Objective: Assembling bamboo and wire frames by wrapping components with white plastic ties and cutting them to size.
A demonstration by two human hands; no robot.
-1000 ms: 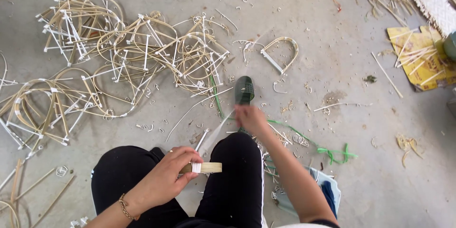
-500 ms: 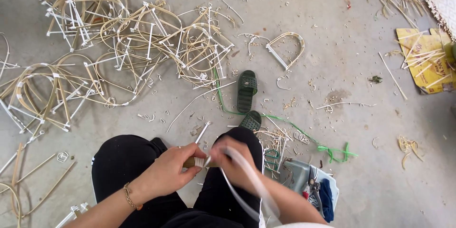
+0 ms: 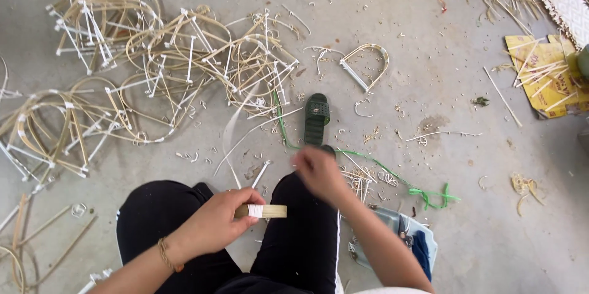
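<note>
Hands at work over a grey concrete floor [image 3: 429, 36]: we look down on a seated person in black trousers. The left hand [image 3: 218, 223] is closed around a short flat bundle of pale bamboo strips bound with a white band [image 3: 264, 211], whose free end sticks out to the right of its fingers, above the knees. The right hand [image 3: 319, 171] is raised just above and to the right of that bundle, apart from it; it is blurred, and we cannot tell whether it is clenched or released, or whether it holds anything. A thin gold-coloured bracelet [image 3: 164, 255] circles the left wrist.

Just beyond the right hand lies a dark green rubber sandal [image 3: 317, 118], and a thin green plastic cord [image 3: 392, 171] trails along the floor from it to the right, ending in a knot. Farther off, beyond the left hand, a tangled heap of curved bamboo frames with white tape joints [image 3: 165, 73] is spread across the floor. A single D-shaped bamboo frame [image 3: 367, 66] lies alone beyond the sandal. Below the right forearm sits a light blue bag [image 3: 417, 239].
</note>
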